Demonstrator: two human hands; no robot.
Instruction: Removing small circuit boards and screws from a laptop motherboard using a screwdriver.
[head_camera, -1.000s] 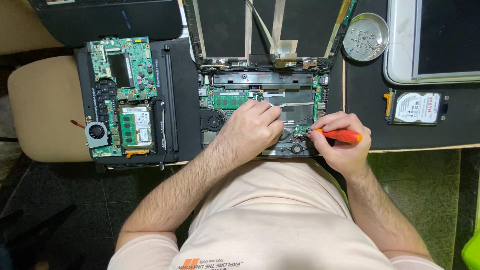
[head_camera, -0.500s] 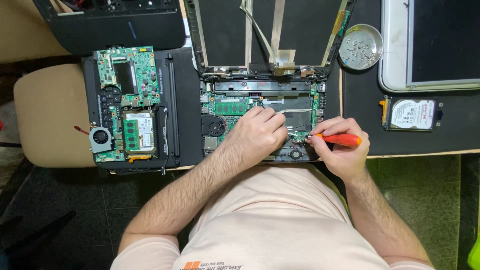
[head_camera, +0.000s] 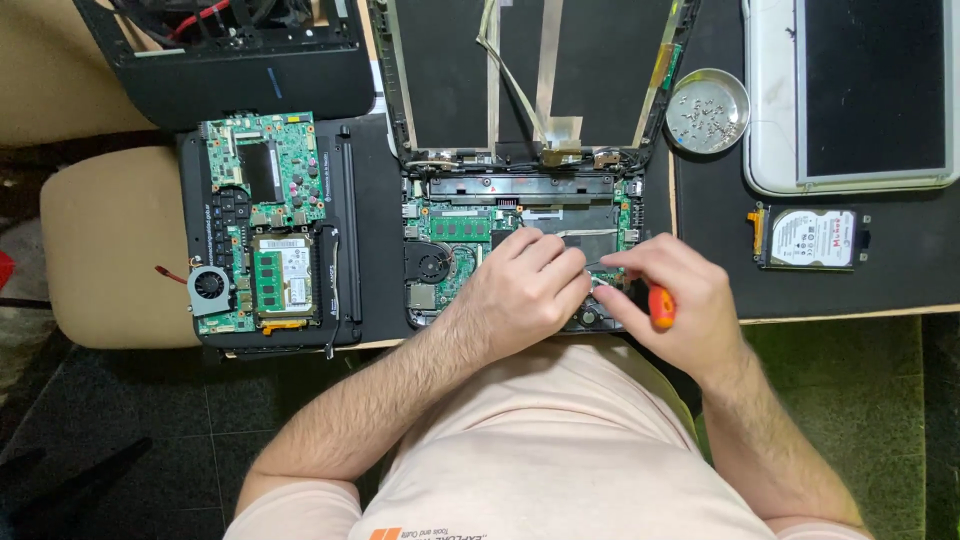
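Head view shows me the opened laptop base (head_camera: 520, 245) at the desk's front edge, my left hand (head_camera: 525, 290) resting loosely on it, right hand (head_camera: 675, 295) clenching an orange-handled screwdriver (head_camera: 655, 303), beyond them a round tin (head_camera: 708, 111) of screws and a hard drive (head_camera: 810, 238).

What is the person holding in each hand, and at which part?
The right hand holds a screwdriver by its orange handle. The left hand rests on the open laptop; a grip cannot be told.
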